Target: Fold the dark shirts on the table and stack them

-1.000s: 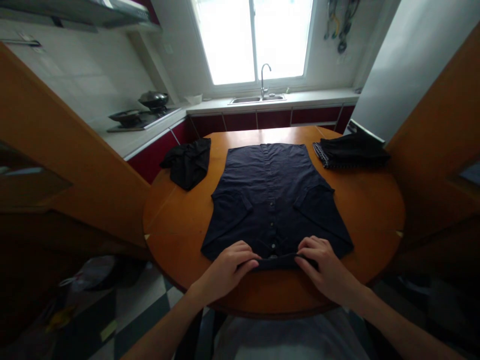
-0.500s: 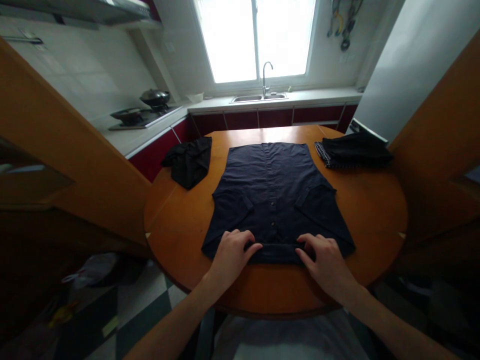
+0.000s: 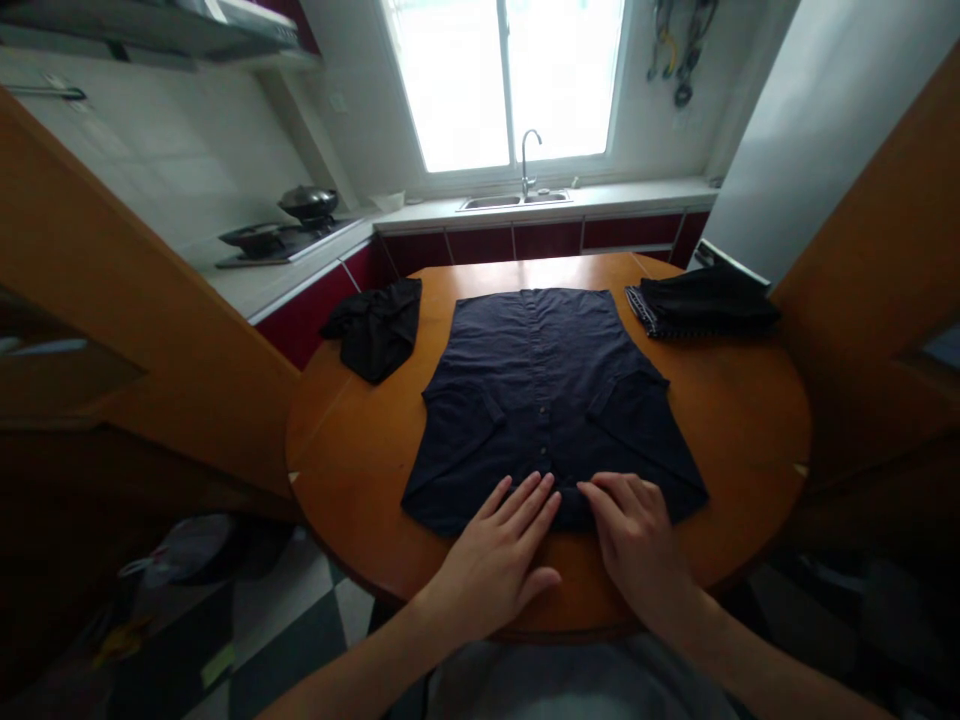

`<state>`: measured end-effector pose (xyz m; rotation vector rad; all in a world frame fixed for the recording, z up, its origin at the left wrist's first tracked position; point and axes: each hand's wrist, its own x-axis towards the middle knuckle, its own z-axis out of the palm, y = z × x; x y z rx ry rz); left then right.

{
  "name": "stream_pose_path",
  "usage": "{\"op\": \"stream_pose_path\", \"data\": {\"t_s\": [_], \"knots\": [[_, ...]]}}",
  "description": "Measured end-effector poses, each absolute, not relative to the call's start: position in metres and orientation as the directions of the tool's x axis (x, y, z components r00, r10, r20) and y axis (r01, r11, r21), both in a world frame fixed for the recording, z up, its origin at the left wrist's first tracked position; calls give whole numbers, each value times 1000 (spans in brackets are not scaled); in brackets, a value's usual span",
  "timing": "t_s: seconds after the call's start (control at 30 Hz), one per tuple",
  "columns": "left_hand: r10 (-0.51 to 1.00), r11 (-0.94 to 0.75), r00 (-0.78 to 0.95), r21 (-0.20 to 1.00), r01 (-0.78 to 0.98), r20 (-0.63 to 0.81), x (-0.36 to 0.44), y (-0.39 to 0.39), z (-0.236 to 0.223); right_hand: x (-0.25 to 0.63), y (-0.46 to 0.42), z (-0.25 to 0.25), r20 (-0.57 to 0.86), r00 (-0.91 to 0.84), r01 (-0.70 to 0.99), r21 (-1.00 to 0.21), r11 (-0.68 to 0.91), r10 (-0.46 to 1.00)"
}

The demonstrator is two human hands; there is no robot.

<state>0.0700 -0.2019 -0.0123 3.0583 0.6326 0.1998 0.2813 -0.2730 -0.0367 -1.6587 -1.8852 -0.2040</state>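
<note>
A dark navy button-up shirt lies spread on the wooden table, its sleeves tucked inward and its collar edge towards me. My left hand rests flat on the collar area, fingers stretched out and thumb apart. Just to its right, my right hand has its fingers bent and drawn together at the same edge of the shirt. Its thumb is mostly hidden under the hand.
On the round wooden table, a crumpled black garment lies at the left and folded black clothes at the right. Beyond stand a counter with a sink and a stove with a lidded pan.
My left hand has let go of the collar edge and moved right, now lying flat with fingers spread. The right hand has shifted slightly left, its fingers closer together. The shirt has hardly moved.
</note>
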Motion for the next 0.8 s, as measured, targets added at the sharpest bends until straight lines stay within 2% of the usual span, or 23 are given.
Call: {"op": "stream_pose_path", "data": {"t_s": [0.1, 0.2, 0.43, 0.8], "knots": [[396, -918, 911, 55, 392, 118, 70, -201, -12, 263, -282, -33, 524, -185, 930, -181, 321, 831], [385, -922, 918, 72, 379, 91, 70, -200, -10, 254, -289, -35, 423, -274, 927, -124, 355, 864], [460, -884, 884, 128, 449, 81, 44, -193, -14, 275, -300, -46, 287, -234, 940, -177, 291, 929], [519, -851, 853, 120, 511, 50, 8, -185, -15, 307, -304, -49, 296, -229, 930, -213, 298, 927]]}}
